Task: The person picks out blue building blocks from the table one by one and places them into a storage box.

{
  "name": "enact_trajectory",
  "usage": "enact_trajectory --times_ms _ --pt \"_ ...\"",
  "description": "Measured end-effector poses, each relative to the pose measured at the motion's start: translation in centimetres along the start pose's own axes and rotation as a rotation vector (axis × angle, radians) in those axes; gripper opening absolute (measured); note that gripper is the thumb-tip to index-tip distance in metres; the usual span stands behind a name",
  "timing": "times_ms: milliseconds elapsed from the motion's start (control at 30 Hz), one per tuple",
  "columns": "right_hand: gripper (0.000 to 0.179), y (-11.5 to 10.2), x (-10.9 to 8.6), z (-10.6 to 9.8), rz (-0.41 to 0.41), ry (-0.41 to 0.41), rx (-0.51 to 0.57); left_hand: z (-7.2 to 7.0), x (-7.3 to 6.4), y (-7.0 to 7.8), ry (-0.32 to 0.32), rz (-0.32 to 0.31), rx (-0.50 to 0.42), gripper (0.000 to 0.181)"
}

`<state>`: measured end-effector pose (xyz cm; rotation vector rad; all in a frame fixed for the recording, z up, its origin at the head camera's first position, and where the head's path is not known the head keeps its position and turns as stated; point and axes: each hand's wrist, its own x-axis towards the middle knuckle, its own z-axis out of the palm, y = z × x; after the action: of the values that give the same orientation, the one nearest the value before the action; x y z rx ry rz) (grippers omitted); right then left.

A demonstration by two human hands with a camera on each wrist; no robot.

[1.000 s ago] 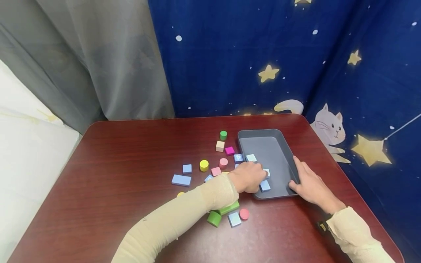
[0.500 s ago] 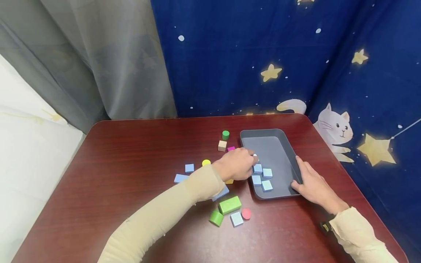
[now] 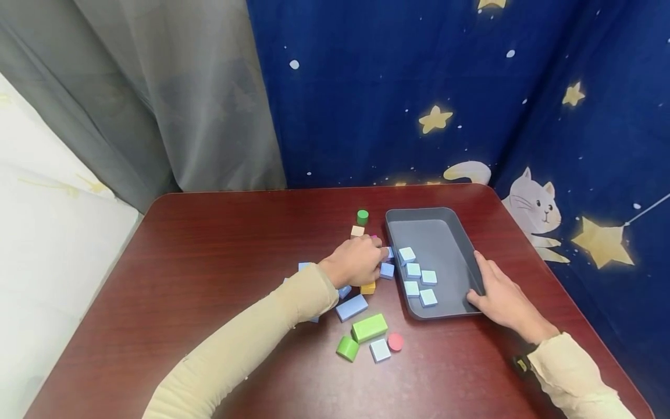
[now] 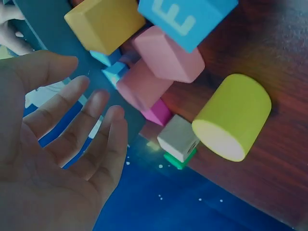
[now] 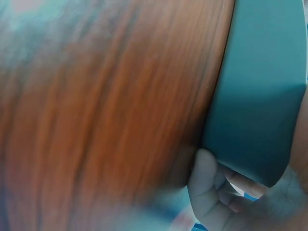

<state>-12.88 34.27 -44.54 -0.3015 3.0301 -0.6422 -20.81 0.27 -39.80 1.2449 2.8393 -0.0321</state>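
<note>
Blue block (image 4: 198, 18) with letter E (image 4: 172, 17)

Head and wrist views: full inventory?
tray: 1, grey, right
tray blocks: 5, pale blue, tray's left
blue blocks: several, blue, centre
green blocks: 2, green, near
square: 1, pale blue, near
disc: 1, red, near
yellow block: 1, yellow, centre
pink pieces: 2, pink, centre
tile: 1, magenta, far
cube: 1, beige, far
green cylinder: 1, green, far
yellow cylinder: 1, yellow, centre
table: 1, reddish, beneath
curtains: 2, grey/blue, behind
sheet: 1, white, left
sleeves: 2, cream, foreground
left hand: 1, by blue blocks
right hand: 1, tray edge
</note>
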Motion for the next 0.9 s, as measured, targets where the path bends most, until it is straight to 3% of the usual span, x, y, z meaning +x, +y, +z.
enact_trajectory --times_ms 467,900 --pt "0.098 0.0 -0.2 0.1 0.011 -0.008 -0.007 0.9 1.1 0.4 0.027 0.066 -0.011 0.033" --pt "0.097 0.2 0.1 0.0 -0.005 0.0 -0.015 1.4 1.8 0.9 -0.022 0.059 -0.035 0.03"
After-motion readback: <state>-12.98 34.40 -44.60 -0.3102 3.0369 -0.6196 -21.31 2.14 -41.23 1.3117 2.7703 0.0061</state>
